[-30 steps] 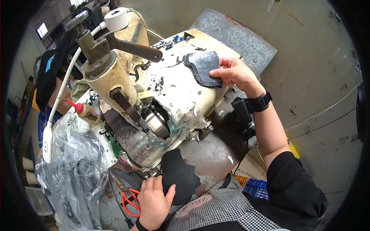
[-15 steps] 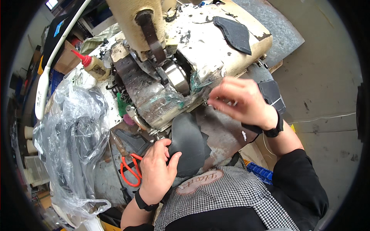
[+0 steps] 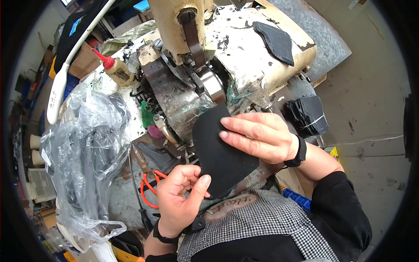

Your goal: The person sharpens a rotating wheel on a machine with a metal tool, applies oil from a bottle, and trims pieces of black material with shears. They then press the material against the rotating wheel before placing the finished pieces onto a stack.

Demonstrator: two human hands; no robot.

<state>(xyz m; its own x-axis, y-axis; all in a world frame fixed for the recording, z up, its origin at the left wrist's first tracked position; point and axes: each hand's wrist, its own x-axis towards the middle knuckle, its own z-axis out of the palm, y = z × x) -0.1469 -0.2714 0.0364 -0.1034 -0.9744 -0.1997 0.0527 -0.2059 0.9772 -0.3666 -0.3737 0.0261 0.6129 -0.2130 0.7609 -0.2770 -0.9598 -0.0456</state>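
Note:
A flat black leather-like piece (image 3: 222, 153) with a rounded top edge is tilted in front of the skiving-type machine (image 3: 174, 87). My left hand (image 3: 181, 190) has curled fingers and a thumb at the piece's lower left edge, closed on it. My right hand (image 3: 262, 137) lies over the upper right side, its fingers stretched across the surface; its thumb is hidden, apparently under the piece. Just beyond the piece's top edge is the machine's shiny metal drum (image 3: 212, 86).
Orange-handled scissors (image 3: 150, 187) and a screwdriver (image 3: 145, 220) lie left of my left hand. A clear plastic bag (image 3: 83, 161) sits farther left, below a red-tipped bottle (image 3: 114, 70). Tied black pieces (image 3: 307, 115) are at right; more black pieces (image 3: 275, 43) rest on the machine.
My right hand has come down from beside the machine onto the black piece. The piece now shows a matt face instead of a glossy one and sits higher. The view has shifted slightly.

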